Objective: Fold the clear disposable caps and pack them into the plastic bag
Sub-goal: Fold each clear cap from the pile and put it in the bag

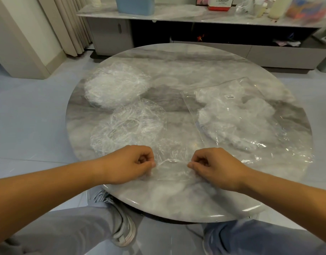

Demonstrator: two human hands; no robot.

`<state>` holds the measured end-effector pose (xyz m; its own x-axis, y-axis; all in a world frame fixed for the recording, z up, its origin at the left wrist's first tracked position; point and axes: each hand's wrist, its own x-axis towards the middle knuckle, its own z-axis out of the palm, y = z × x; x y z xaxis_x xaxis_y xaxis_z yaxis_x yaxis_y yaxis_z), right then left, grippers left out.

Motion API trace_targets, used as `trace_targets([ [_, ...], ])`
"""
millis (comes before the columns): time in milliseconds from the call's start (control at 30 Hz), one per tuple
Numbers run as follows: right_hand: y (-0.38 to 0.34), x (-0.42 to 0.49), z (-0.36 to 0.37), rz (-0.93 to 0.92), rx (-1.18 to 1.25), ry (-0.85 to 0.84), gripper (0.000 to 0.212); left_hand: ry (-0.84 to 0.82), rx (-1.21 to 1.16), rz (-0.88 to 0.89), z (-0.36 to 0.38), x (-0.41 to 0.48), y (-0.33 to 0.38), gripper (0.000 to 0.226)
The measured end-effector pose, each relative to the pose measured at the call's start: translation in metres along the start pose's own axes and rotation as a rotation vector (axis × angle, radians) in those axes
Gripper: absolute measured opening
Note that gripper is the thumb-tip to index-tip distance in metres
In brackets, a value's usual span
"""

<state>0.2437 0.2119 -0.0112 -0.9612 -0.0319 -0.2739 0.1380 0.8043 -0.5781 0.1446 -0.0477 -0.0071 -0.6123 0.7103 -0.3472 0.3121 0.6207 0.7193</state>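
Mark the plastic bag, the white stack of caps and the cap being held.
plastic bag [241,122]: head view, its middle.
white stack of caps [116,87]: head view, top of pile.
held cap [172,168]: head view, its taut middle.

Both hands, left [130,163] and right [214,167], are pinching a clear cap [172,169] on the counter [177,57]. A bag [237,118] is lying right; a cap pile [115,88] is sitting left.

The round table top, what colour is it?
The table has a swirly grey-and-white marble pattern, which shows best in the head view.

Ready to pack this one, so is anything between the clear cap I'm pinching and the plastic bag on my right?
Nothing visible: only bare round grey marble table lies between the crumpled clear plastic cap and the clear plastic bag.
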Motion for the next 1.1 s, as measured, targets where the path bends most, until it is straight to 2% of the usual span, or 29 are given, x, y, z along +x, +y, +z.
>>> trace_targets([
  [200,-0.004,0.008,0.003,0.095,-0.216,0.046,0.021,0.142,0.151,-0.12,0.005,0.011,-0.001,0.01],
  [400,-0.007,0.008,-0.002,0.134,-0.225,0.063,0.03,0.17,0.321,-0.119,0.0,0.011,0.01,0.018],
  [467,-0.01,0.008,-0.005,0.118,-0.228,0.087,0.032,0.21,0.193,-0.108,0.0,0.009,0.023,0.019],
  [533,-0.015,0.007,-0.011,0.08,-0.214,0.151,0.033,0.21,-0.104,-0.122,0.006,0.006,0.04,0.025],
  [600,-0.02,0.006,-0.015,0.037,-0.145,0.219,0.032,0.132,-0.412,-0.168,0.015,0.004,0.052,0.051],
  [700,-0.031,0.005,-0.012,0.074,0.22,0.185,0.028,0.051,-0.649,-0.225,0.026,0.004,0.055,0.1],
  [767,-0.034,0.004,-0.007,0.155,0.546,0.079,0.04,0.046,-0.717,-0.264,0.029,0.006,0.052,0.11],
  [833,-0.034,0.004,-0.006,0.257,0.785,0.0,0.059,0.033,-0.796,-0.31,0.027,0.009,0.048,0.107],
  [900,-0.03,0.007,-0.008,0.335,0.93,-0.048,0.07,0.009,-0.887,-0.349,0.022,0.012,0.043,0.092],
  [1000,-0.021,0.013,-0.013,0.409,1.05,-0.054,0.062,-0.025,-0.974,-0.381,0.016,0.012,0.04,0.046],
  [1100,-0.018,0.017,-0.018,0.436,1.071,-0.083,0.042,-0.06,-1.048,-0.401,0.013,0.013,0.035,0.038],
])
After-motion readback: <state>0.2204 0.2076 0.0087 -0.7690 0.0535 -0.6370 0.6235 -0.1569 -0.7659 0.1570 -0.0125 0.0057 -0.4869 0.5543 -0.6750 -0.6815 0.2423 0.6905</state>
